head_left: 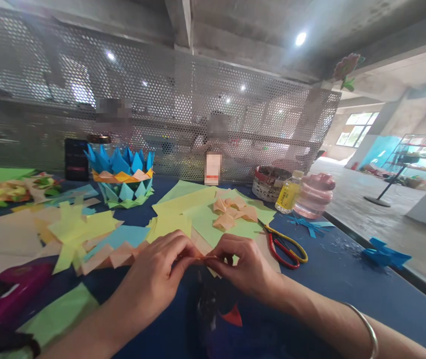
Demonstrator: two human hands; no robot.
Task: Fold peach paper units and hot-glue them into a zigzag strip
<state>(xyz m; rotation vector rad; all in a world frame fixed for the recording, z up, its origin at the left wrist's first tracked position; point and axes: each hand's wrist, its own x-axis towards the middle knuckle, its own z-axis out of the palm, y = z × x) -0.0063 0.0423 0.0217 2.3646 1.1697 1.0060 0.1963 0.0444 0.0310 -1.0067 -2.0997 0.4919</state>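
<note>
My left hand (164,262) and my right hand (243,262) meet at the middle of the table, both pinching a small piece of orange folded paper (202,258) between thumbs and fingertips. Most of that piece is covered by my fingers. Just left of my left hand lies a zigzag row of peach folded paper (117,255); whether it joins the held piece is hidden. Beyond my right hand, several peach folded pieces (231,212) rest on pale green sheets (194,207). Scissors (286,247) with red and yellow handles lie right of my right hand.
A blue, orange and green folded-paper basket (123,174) stands back left, near a phone (76,159). Back right are a round container (271,182), a yellow-labelled bottle (289,194) and a pink bottle (314,197). Blue folded paper (387,253) lies by the right edge. A perforated metal screen (183,109) rises behind.
</note>
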